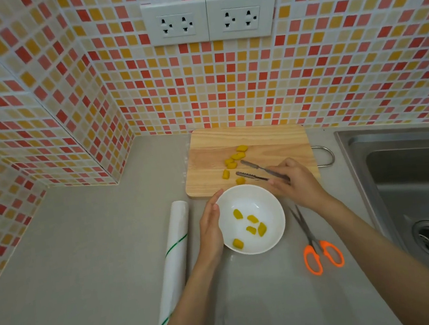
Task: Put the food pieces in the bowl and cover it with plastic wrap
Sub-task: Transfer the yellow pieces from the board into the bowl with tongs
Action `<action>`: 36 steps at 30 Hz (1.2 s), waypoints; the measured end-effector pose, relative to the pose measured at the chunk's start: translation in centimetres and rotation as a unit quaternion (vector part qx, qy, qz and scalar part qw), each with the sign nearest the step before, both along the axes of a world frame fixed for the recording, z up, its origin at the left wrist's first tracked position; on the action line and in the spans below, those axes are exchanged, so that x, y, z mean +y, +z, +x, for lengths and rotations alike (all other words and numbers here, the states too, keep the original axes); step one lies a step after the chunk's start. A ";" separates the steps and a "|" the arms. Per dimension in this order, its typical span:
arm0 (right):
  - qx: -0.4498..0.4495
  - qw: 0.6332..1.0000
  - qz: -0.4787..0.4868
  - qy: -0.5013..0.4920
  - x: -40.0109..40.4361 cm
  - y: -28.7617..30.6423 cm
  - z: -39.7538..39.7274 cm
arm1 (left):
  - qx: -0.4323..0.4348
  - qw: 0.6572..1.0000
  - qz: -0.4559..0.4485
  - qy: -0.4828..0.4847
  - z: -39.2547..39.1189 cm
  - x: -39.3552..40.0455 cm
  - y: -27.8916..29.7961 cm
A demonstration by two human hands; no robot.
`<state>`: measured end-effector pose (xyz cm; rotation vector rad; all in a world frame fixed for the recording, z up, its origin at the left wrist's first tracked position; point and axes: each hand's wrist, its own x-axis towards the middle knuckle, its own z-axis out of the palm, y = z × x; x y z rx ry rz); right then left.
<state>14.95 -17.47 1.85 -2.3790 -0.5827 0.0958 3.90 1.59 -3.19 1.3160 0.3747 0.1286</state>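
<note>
Food pieces (250, 227) lie partly in the white bowl (271, 204) on the near counter, with roughly as many yellow chunks (234, 160) left on the cutting board (208, 163) beyond. The right hand (298, 182) grips tongs (251, 170), their tips spread above the board and holding nothing; the left hand (210, 227) lies flat against the bowl's left rim. The transfer looks about half done (judging by counts). Next, close the tongs on a chunk. The wrap roll (176, 257) waits to the left, its near end unclear.
</note>
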 end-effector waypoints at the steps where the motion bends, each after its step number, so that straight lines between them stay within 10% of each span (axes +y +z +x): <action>1: 0.011 1.000 -0.018 0.009 0.2 -0.6 0.7 | 0.001 1.000 -0.001 0.002 0.0 0.0 0.1; 36: -0.014 0.987 -0.028 0.155 -1.7 2.4 -3.3 | 0.000 1.000 -0.001 0.005 -0.1 0.0 0.0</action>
